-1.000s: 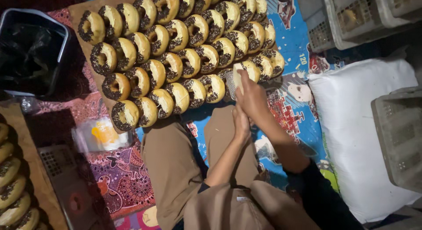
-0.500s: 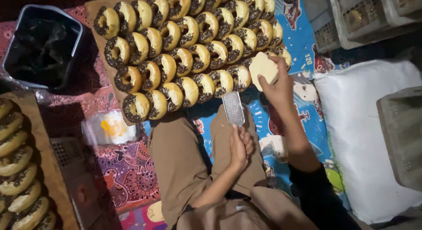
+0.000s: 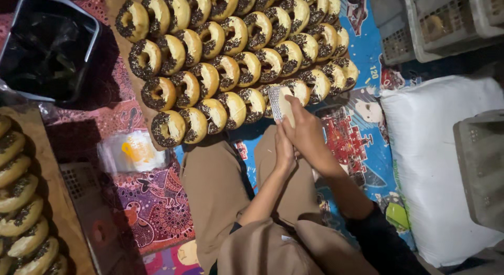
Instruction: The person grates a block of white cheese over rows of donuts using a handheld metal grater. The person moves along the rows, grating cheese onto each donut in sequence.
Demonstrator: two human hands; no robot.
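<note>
Rows of doughnuts topped with dark chocolate sprinkles lie on a brown board on the floor in front of me. A small metal hand grater is upright over the nearest row, and my left hand grips it from below. My right hand presses a pale block, probably cheese, against the grater's face. My legs in tan trousers stretch out below the board.
A black-lined bin stands at top left. A second board of doughnuts runs down the left edge. A small plastic bag lies by the board. A white sack and grey crates are at right.
My right hand, which was raised with the pale block over the doughnuts to the right, has come back down onto the grater. My left hand moved up to the grater.
</note>
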